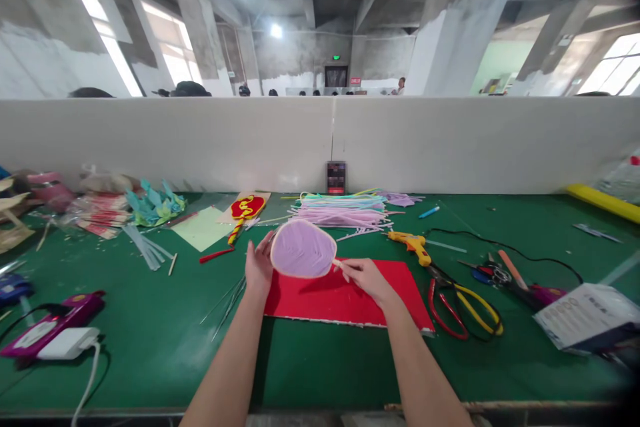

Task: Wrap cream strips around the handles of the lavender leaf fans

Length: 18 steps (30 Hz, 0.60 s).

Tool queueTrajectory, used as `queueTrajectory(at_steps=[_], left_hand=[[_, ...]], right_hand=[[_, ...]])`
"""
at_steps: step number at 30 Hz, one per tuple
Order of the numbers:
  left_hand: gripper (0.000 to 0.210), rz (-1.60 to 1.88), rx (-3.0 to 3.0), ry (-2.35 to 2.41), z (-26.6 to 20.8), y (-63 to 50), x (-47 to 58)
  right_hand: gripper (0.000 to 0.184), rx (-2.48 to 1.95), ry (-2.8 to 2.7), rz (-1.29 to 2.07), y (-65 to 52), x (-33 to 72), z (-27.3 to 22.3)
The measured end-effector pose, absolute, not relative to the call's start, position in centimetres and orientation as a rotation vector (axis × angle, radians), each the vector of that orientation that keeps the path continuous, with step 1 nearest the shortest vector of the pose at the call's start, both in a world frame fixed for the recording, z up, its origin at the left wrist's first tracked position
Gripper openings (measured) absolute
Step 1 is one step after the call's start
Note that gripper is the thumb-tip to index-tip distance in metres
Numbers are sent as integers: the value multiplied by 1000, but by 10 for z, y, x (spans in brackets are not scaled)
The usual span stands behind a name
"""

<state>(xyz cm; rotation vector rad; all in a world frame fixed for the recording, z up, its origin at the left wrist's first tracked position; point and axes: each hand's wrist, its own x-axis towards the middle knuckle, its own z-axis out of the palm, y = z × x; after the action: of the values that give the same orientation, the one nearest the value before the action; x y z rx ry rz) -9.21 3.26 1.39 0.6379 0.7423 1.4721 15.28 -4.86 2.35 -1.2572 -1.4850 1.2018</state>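
Observation:
A lilac hand fan (304,249) with a fuzzy face and a cream rim is held up above a red board (345,300). My left hand (260,265) grips the fan's left edge, with some fingers hidden behind it. On the other side, my right hand (367,277) pinches the short pale handle between thumb and fingers. Just beyond the fan lies a pile of lilac and mint pipe cleaners (345,212). A red and yellow fan (246,210) with a striped handle and red tassel rests farther back on the left.
On the right are a yellow glue gun (413,245), red-and-yellow-handled pliers (463,310), scissors (493,272) and a white box (587,317). A purple power strip (60,330) with a white plug sits at the left. Thin wires (230,300) lie beside my left forearm. A white partition (200,143) bounds the back.

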Motion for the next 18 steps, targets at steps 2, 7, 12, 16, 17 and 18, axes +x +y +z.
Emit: queueTrajectory(at_steps=[2, 7, 12, 16, 17, 18], left_hand=[[53, 1507, 670, 835, 14, 34, -91], [53, 1515, 710, 854, 15, 35, -92], [52, 1538, 661, 833, 15, 33, -94], [52, 1535, 625, 828, 13, 35, -94], [52, 1534, 619, 823, 13, 36, -94], [52, 1535, 615, 818, 13, 36, -95]], right_hand=[[35, -1239, -1494, 1124, -49, 152, 25], [37, -1232, -1551, 1108, -51, 152, 29], [38, -1216, -1506, 1173, -49, 153, 27], [36, -1215, -1525, 1217, -51, 153, 28], [37, -1202, -1522, 1240, -51, 153, 28], [37, -1191, -1520, 1250, -51, 153, 28]])
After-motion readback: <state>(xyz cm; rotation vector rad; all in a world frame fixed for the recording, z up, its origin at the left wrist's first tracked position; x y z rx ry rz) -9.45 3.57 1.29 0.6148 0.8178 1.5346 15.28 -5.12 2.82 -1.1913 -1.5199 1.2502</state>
